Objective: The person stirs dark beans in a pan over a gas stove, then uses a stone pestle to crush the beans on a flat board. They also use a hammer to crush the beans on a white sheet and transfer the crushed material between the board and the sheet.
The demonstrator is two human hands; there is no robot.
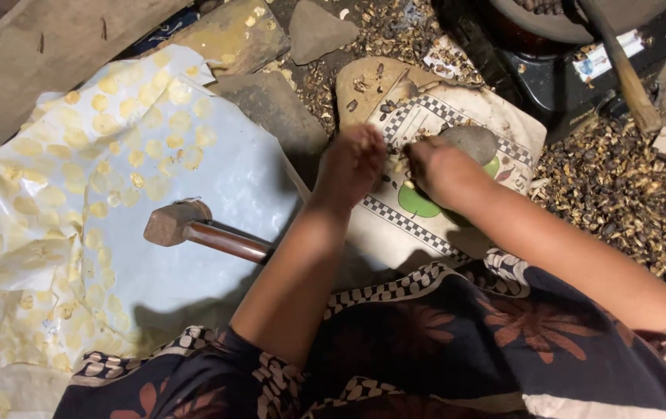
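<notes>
Left hand (352, 164) fingers curled, pinching a small nut (404, 166) | right hand (435, 167) closed on it too, at stone (468, 143) on mat (426, 225) middle | nut looks light, brittle; grip sides | hammer (193, 227) on sheet (216, 155).

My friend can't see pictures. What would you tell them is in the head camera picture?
Seen from above, a person's left hand and right hand work close together over small pale pieces beside a grey stone on a checkered mat. A hammer lies on a shiny sheet of pale yellow slices, and dark shells are heaped at right.
</notes>
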